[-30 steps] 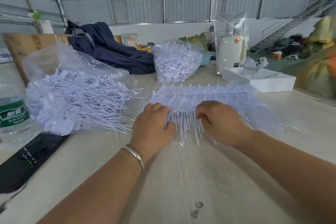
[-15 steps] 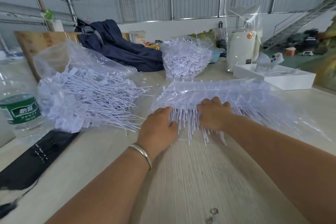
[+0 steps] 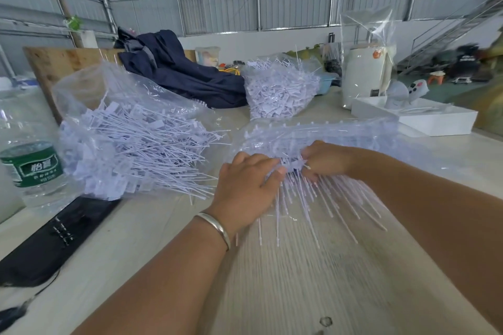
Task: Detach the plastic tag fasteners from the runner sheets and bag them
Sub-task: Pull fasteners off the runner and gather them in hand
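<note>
Both hands are down on the runner sheets [image 3: 326,136], a pale stack lying across the table [image 3: 313,280] just in front of the person, thin tails fanning out toward them. The left hand [image 3: 245,185] lies over the near left part of the stack, fingers curved on it and thumb tip tucked against the fasteners [image 3: 313,198]. The right hand [image 3: 326,162] sits just beside it, fingers curled and pinching into the fastener heads. The two hands are close together, almost touching. This looks like the detaching step: one hand steadying, the other working a bunch loose. Next would call for a firm twist or pull to snap them free, then a carry leftward to the open bag [image 3: 122,139] already heaped with loose fasteners, taking care that the tails do not snag or scatter
</note>
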`<state>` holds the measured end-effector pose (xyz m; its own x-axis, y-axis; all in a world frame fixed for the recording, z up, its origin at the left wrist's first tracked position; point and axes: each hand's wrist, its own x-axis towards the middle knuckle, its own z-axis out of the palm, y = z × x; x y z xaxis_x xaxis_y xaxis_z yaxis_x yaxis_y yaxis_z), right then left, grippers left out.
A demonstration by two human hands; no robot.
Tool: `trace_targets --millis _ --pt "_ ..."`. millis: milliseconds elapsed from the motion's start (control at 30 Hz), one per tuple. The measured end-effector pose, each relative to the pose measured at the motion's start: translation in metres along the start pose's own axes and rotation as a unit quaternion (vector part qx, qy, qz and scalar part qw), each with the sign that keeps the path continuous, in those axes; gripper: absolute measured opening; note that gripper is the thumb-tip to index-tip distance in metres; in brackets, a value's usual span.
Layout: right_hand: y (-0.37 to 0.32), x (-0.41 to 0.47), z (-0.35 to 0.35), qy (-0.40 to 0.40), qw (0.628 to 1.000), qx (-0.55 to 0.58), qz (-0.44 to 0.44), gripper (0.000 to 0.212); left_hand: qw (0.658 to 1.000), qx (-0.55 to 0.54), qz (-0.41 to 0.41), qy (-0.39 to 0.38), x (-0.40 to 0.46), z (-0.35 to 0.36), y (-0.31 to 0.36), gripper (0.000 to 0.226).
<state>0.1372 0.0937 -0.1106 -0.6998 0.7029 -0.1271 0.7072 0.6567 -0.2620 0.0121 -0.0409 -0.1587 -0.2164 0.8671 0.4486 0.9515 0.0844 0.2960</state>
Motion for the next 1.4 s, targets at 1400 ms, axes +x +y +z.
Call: trace_targets --millis 1400 --pt "0.017 -0.051 -0.046 0.300 0.845 -0.432 -0.095 0.070 0.779 -0.576 -0.204 0.141 -0.005 -0.044 0.007 0.038"
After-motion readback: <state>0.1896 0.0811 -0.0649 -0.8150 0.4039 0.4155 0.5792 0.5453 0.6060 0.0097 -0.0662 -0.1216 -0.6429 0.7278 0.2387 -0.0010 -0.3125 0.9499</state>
